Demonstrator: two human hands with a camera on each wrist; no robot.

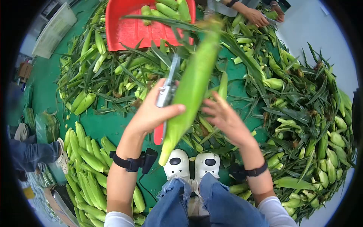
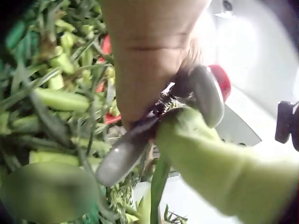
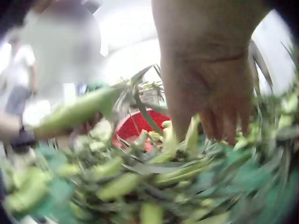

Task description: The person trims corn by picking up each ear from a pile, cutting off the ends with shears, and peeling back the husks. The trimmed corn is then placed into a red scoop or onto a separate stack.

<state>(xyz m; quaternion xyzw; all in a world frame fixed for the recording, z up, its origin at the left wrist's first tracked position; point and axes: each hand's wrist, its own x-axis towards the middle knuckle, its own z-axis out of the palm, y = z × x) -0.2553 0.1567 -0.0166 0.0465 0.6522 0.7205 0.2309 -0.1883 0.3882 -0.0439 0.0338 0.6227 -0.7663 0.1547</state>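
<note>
My left hand [image 1: 147,113] grips a green ear of corn in its husk [image 1: 196,81] together with pruning shears [image 1: 165,94]. The thumb lies across the husk, and the ear slants with its leafy tip up and away. Between hand and ear, the silver blades point forward and a red handle sticks out below. In the left wrist view the shears' spring and grey handles [image 2: 122,161] show beside the pale stem end of the corn [image 2: 201,144]. My right hand [image 1: 228,119], slightly blurred, is beside the ear with fingers spread, holding nothing.
Ahead stands a red scoop-shaped bin [image 1: 128,32] with several ears in it. Husked ears lie piled at lower left [image 1: 90,178]; leaves and corn heap up at right [image 1: 310,98]. Another person's hands [image 1: 255,15] work at the top right. White shoes [image 1: 177,162] stand below.
</note>
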